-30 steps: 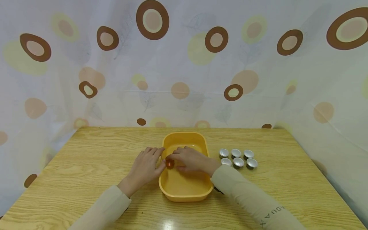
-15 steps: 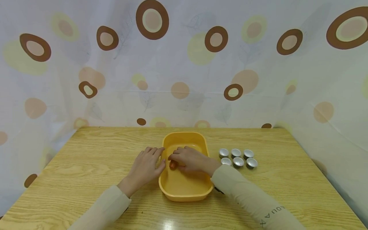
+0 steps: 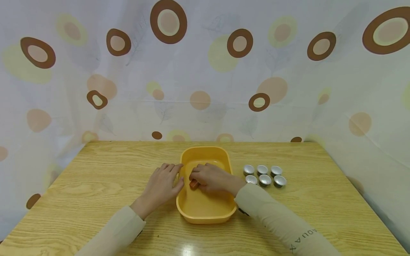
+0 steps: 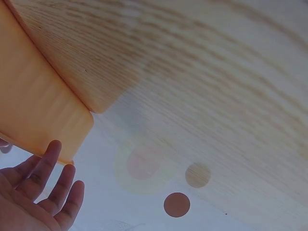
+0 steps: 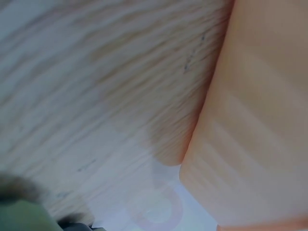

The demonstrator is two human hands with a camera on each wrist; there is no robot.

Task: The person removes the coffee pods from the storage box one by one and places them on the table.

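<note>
A yellow-orange plastic basin (image 3: 207,220) stands on the table in the head view. Down inside it, my right hand (image 3: 211,177) holds a small reddish-brown, block-like piece (image 3: 194,184) between fingers and thumb. Only the piece's left end shows; the hand covers the rest. At the basin's left rim, my left hand (image 3: 162,183) rests with relaxed fingers, fingertips right at the edge. The left wrist view shows those fingers (image 4: 66,185) loosely extended beside the basin's outer wall. In the right wrist view, the basin's outer wall (image 5: 260,134) shows, and the right hand is hidden.
Right of the basin, several small round cups (image 3: 264,179) with silvery tops and dark sides stand in two rows, close to the right forearm. Behind the wooden table (image 3: 105,170) hangs a pale patterned curtain (image 3: 205,71), which also runs along both sides.
The reddish-brown piece has shifted slightly to the right and turned, from a round look to a squared end. My right fingertips have moved a little right with it; my left hand has stayed still.
</note>
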